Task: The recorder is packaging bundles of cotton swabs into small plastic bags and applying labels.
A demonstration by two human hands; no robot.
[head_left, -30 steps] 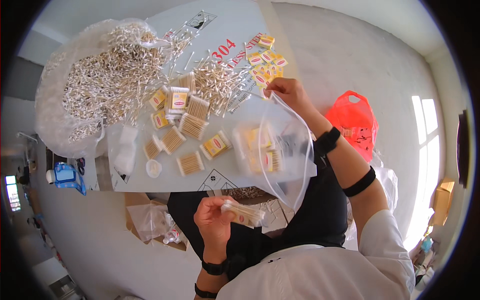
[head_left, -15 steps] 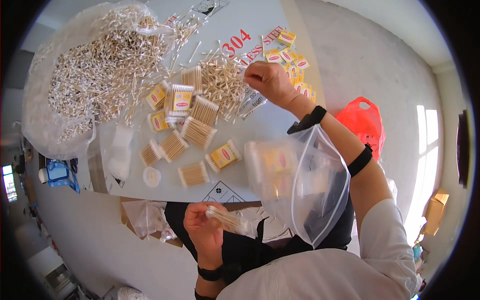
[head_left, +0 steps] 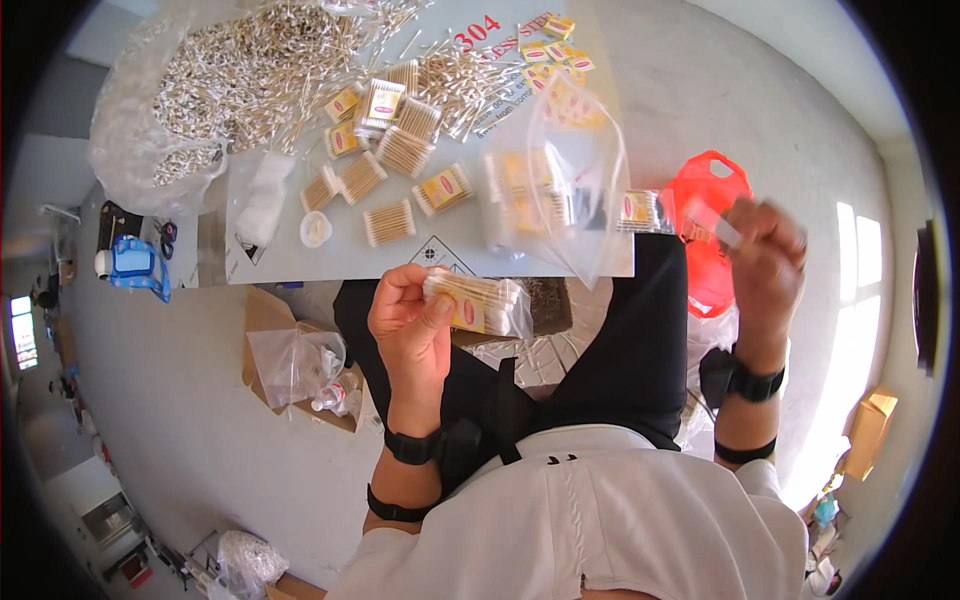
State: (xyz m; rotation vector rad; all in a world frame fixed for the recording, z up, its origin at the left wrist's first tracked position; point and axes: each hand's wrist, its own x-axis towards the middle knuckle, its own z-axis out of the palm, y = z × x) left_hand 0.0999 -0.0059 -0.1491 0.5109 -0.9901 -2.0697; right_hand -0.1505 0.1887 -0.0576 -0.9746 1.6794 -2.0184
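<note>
The left hand pinches a small clear packet of wooden cotton swabs below the white table edge. The right hand, blurred, grips a large clear plastic bag by a corner, raised beside an orange plastic bag.

White table, cotton swab packs, loose swab heap, clear bag

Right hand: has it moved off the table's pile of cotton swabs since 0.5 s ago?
Yes. The right hand pulled back off the white table, now beside the red plastic bag.
</note>
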